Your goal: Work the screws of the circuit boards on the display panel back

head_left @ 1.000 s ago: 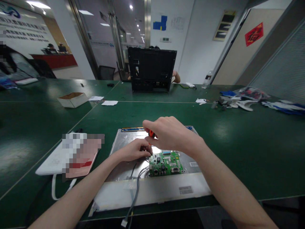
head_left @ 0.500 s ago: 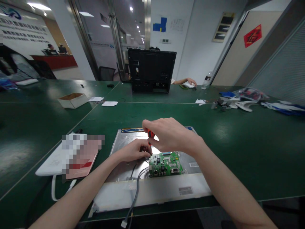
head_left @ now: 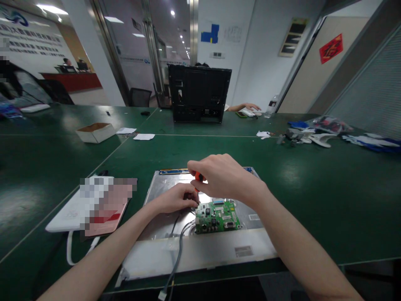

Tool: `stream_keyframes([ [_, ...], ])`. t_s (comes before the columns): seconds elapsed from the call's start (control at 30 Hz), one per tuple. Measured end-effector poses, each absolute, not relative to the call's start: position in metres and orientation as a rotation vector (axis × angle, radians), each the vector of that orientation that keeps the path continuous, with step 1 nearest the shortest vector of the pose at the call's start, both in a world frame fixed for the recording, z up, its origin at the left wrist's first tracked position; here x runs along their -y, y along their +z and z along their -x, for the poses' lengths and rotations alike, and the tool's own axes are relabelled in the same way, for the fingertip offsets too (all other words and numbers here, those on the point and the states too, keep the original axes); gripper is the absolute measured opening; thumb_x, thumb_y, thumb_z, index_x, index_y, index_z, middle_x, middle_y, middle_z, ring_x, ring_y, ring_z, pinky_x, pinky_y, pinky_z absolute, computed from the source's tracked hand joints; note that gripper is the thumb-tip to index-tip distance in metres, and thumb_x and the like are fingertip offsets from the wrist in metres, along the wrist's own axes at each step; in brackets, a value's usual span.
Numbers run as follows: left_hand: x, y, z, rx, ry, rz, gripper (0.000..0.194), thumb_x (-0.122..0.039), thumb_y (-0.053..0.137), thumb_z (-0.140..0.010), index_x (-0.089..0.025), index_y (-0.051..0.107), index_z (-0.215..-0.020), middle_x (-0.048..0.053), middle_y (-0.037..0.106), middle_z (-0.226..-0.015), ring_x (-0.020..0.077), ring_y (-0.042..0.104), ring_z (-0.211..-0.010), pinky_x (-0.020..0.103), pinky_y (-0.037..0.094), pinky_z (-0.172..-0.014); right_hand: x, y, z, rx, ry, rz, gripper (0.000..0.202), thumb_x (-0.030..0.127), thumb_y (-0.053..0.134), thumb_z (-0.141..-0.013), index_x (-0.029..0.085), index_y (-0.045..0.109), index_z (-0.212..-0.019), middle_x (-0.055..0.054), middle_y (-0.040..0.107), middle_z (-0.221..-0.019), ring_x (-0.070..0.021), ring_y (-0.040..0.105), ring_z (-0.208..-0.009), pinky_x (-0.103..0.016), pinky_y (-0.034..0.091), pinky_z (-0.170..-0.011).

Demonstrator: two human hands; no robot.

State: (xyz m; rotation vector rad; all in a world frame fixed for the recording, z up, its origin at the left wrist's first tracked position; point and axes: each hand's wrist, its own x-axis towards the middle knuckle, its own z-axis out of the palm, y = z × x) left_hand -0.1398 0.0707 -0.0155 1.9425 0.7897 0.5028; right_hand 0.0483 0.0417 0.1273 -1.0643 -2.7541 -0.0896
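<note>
Head view, right hand (head_left: 224, 174) arched around screwdriver (head_left: 198, 177), left hand (head_left: 178, 196) curled beside board (head_left: 218, 217)

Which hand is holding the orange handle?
The right hand grips the orange handle; the left hand is lower, beside the green circuit board.

Head view (forward, steeply down)

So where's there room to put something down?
Bare: the green table between panel and black monitor, and right of the right forearm, before the blue-white cloth. Crowded: around the circuit board, at the left hand and right hand.
</note>
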Motion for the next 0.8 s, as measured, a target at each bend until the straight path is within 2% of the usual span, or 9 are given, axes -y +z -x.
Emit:
stream_keyframes([
  [0.23,-0.0724,-0.0164,0.1405,-0.768,0.492,-1.943,0.009,-0.019,0.066,-0.079,-0.014,0.067,-0.087,0.003,0.069,-0.083,0.0168,0.063,-0.075,0.027,0.05,-0.069,-0.0391,0.129,-0.0492,2.78,-0.133,1.092,0.01,0.027,0.053,-0.086,0.02,0.057,-0.091,-0.002,0.067,-0.077,-0.0117,0.051,-0.06,-0.027,0.018,-0.05],
  [0.37,-0.0733,-0.0171,0.1415,-0.759,0.486,-1.974,0.008,-0.019,0.066,-0.08,-0.015,0.067,-0.087,0.003,0.07,-0.085,0.0164,0.063,-0.077,0.026,0.049,-0.07,-0.0386,0.1297,-0.051,2.782,-0.101,1.1,0.014,0.031,0.056,-0.086,0.02,0.057,-0.094,-0.003,0.069,-0.082,-0.013,0.055,-0.065,-0.027,0.02,-0.05],
  [0.57,-0.0732,-0.0134,0.1416,-0.743,0.484,-2.002,0.006,-0.018,0.066,-0.08,-0.015,0.069,-0.085,0.003,0.069,-0.082,0.0158,0.061,-0.075,0.024,0.048,-0.068,-0.039,0.1304,-0.0495,2.774,-0.102,1.086,0.011,0.026,0.051,-0.086,0.019,0.057,-0.092,-0.003,0.07,-0.085,-0.0148,0.057,-0.068,-0.027,0.022,-0.05],
  [0.8,-0.0717,-0.0118,0.1409,-0.78,0.455,-1.974,0.008,-0.017,0.065,-0.08,-0.014,0.068,-0.086,0.003,0.069,-0.082,0.0161,0.062,-0.074,0.025,0.049,-0.068,-0.0407,0.1288,-0.047,2.768,-0.174,1.125,0.015,0.031,0.052,-0.088,0.019,0.058,-0.095,-0.003,0.068,-0.079,-0.0136,0.053,-0.062,-0.028,0.019,-0.05],
])
